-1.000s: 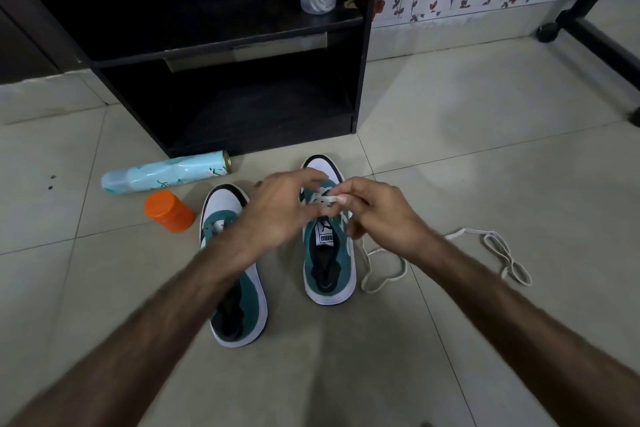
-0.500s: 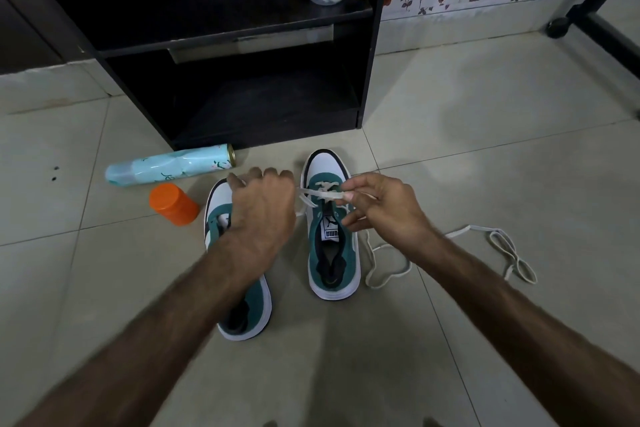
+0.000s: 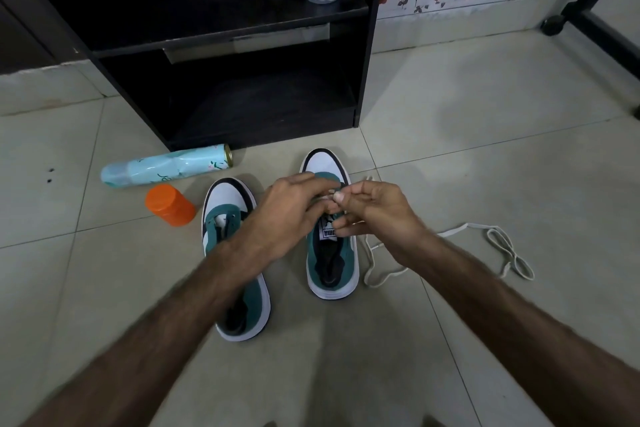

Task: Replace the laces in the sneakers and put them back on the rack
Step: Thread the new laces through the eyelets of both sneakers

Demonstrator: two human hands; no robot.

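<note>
White lace [image 3: 372,267] runs from the right-hand sneaker [image 3: 330,246] and trails loose over the tiled floor [image 3: 485,149] to that shoe's right. Both hands work at the forward eyelets of this sneaker. The right hand [image 3: 377,215] pinches the lace end between thumb and forefinger; the left hand [image 3: 287,215] is curled over the eyelet area, and its fingertips appear to pinch the same lace, though the contact is partly hidden. Judged step: threading the lace through the lowest eyelets, early in the lacing. The next move calls for feeding the tip through the next eyelet and drawing the slack through evenly.

The left-hand sneaker [image 3: 239,253] stands just beside it, partly under the left forearm, with no lace seen in it. Both shoes lie with their long axes running away from the person, white toes pointing toward the black rack [image 3: 367,80], heels nearest the wearer. A second lace [image 3: 509,253] lies looped further right, apart from the shoes. Neither sneaker is on the rack yet.
</note>
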